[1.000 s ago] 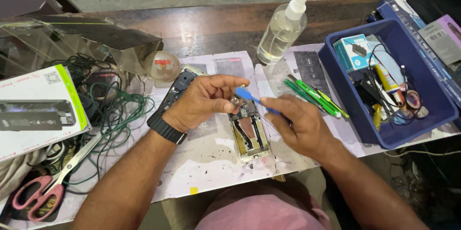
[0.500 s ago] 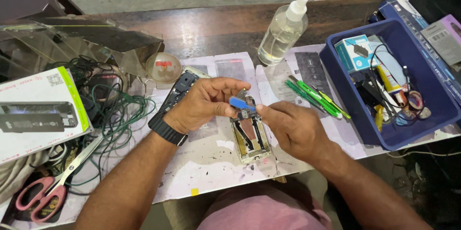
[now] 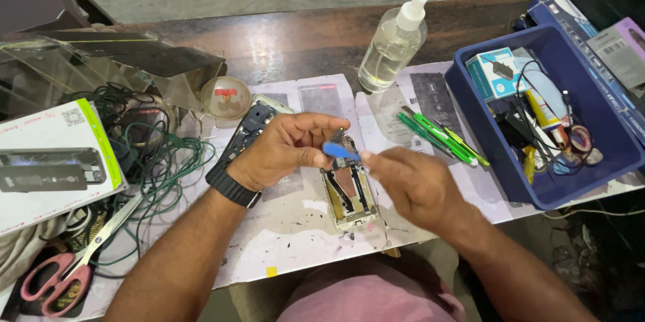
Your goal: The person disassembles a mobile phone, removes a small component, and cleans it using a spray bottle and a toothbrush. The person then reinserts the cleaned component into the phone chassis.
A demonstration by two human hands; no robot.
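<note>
While the left hand [image 3: 285, 147] steadies the opened phone [image 3: 348, 186] | right hand [image 3: 416, 184] fingers pinch blue pry tool [image 3: 336, 151] | prying step; next needs gentle leverage.

Phone frame [image 3: 349, 194] on mat [image 3: 295, 228]; bin [image 3: 571, 187] right, scissors [image 3: 67, 268] left.

There was a single view, taken from a camera on the person's head. It looked steeply down and forward over a wooden table [image 3: 282, 39], close enough that both forearms filled the lower part of the picture. The left hand [image 3: 282, 150] and right hand [image 3: 410, 184] sat near the centre. The view reached from pink scissors [image 3: 60, 275] at the left to a blue bin [image 3: 470, 107] at the right, with bare floor beyond the table's far edge.
</note>
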